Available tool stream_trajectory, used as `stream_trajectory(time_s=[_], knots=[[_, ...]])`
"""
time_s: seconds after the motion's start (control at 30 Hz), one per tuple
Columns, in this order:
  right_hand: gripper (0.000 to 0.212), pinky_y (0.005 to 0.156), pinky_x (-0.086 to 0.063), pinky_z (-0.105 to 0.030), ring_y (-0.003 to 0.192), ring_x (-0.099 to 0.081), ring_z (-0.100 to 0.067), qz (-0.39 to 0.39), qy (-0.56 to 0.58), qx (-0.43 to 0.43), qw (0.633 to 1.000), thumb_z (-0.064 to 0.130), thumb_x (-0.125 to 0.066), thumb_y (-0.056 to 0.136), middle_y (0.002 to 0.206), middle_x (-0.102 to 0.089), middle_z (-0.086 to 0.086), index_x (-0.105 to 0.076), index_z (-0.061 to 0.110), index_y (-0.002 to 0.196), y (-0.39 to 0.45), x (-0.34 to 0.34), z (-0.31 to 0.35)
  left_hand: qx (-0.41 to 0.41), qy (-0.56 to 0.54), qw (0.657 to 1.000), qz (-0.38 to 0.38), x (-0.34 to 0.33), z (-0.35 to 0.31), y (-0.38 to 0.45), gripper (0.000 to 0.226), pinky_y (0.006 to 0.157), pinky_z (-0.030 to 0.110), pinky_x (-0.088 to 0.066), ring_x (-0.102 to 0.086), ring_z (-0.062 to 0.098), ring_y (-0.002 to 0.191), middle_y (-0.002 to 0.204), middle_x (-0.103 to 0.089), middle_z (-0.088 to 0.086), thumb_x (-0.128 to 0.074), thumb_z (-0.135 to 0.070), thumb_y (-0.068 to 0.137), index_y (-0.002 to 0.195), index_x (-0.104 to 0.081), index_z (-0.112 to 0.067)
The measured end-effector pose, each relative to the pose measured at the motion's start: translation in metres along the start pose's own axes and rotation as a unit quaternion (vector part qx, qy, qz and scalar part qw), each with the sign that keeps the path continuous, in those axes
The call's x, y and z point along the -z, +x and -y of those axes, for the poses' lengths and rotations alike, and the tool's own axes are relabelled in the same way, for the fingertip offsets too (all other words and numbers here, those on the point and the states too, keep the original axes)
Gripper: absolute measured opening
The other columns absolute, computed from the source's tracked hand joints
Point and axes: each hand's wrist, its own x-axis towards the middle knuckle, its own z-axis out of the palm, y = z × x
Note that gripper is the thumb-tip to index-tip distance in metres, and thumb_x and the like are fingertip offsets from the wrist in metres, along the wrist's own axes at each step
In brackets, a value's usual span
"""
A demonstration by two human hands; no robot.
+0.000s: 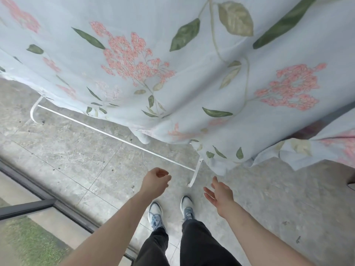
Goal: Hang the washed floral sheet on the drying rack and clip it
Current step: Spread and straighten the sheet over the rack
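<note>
The pale blue floral sheet (192,73) with pink blossoms and green leaves hangs across the upper half of the view, its lower hem ending just above the floor. Under it shows the white base bar of the drying rack (115,137), with curved feet at both ends. My left hand (155,181) hovers below the hem with its fingers loosely curled and holds nothing. My right hand (219,192) is spread with the palm turned inward, a little below the sheet's lowest corner and not touching it. No clips are visible.
Grey stone floor tiles (76,166) lie underfoot, with my two light sneakers (155,214) near the rack's right foot (194,177). A dark metal door or window track (38,191) runs diagonally at the left, with green ground beyond it.
</note>
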Motion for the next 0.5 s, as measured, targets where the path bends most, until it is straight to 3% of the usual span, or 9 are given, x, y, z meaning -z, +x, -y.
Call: stream_trajectory(time_s=[0.07, 0.23, 0.37, 0.5], knots=[[0.066, 0.063, -0.064, -0.030, 0.096, -0.076, -0.022, 0.007, 0.007, -0.003, 1.000, 0.036, -0.066, 0.101, 0.134, -0.060, -0.005, -0.040, 0.010, 0.155, 0.010, 0.004, 0.000, 0.006, 0.003, 1.000, 0.000, -0.009, 0.006, 0.002, 0.017, 0.065, 0.029, -0.055, -0.074, 0.017, 0.079, 0.104, -0.073, 0.002, -0.070, -0.021, 0.093, 0.108, -0.068, -0.014], [0.073, 0.071, -0.064, -0.033, 0.098, -0.076, -0.021, 0.033, 0.009, -0.013, 0.999, 0.038, -0.069, 0.098, 0.117, -0.063, 0.001, -0.036, 0.011, 0.157, 0.041, 0.004, 0.009, 0.014, -0.024, 0.999, -0.034, -0.029, 0.012, 0.010, 0.016, 0.059, 0.023, -0.052, -0.074, 0.014, 0.080, 0.102, -0.073, -0.002, -0.069, -0.024, 0.094, 0.108, -0.068, -0.017], [0.063, 0.065, -0.065, -0.029, 0.102, -0.074, -0.022, 0.049, 0.016, -0.035, 0.998, 0.039, -0.068, 0.099, 0.145, -0.057, -0.006, -0.046, 0.005, 0.148, 0.071, 0.005, 0.015, 0.030, -0.066, 0.996, -0.055, -0.053, 0.021, 0.024, 0.014, 0.060, 0.025, -0.052, -0.075, 0.013, 0.078, 0.103, -0.073, 0.000, -0.069, -0.024, 0.093, 0.106, -0.067, -0.018], [0.059, 0.070, -0.063, -0.028, 0.103, -0.072, -0.020, 0.077, 0.030, -0.052, 0.995, 0.038, -0.067, 0.099, 0.147, -0.054, -0.007, -0.048, 0.007, 0.145, 0.097, 0.002, 0.015, 0.034, -0.084, 0.995, -0.042, -0.085, 0.030, 0.047, 0.013, 0.061, 0.025, -0.054, -0.075, 0.014, 0.080, 0.104, -0.072, 0.000, -0.068, -0.024, 0.093, 0.105, -0.067, -0.019]])
